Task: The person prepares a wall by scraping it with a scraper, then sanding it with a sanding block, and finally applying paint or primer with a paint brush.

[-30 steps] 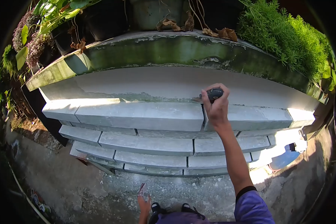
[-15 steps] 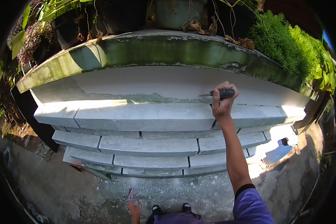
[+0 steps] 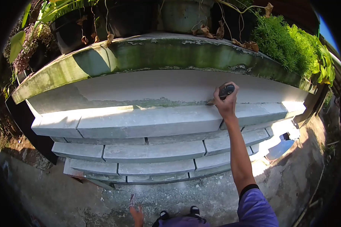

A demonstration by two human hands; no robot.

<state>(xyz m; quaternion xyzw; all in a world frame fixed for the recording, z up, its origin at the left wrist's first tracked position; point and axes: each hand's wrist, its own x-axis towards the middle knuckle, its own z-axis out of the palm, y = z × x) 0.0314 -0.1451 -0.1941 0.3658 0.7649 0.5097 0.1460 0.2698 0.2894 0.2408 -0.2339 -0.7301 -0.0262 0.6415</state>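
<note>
Fern [image 3: 288, 41] and dark pots [image 3: 70, 28] above; below right, perhaps a blue tub [image 3: 279, 148].

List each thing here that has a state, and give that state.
right hand: closed around dark-handled tool
dark-handled tool: tip against wall
left hand: holding small flat piece
ledge: mossy, paint flaking
slabs: stacked in steps
leaves: dry, brown
</note>
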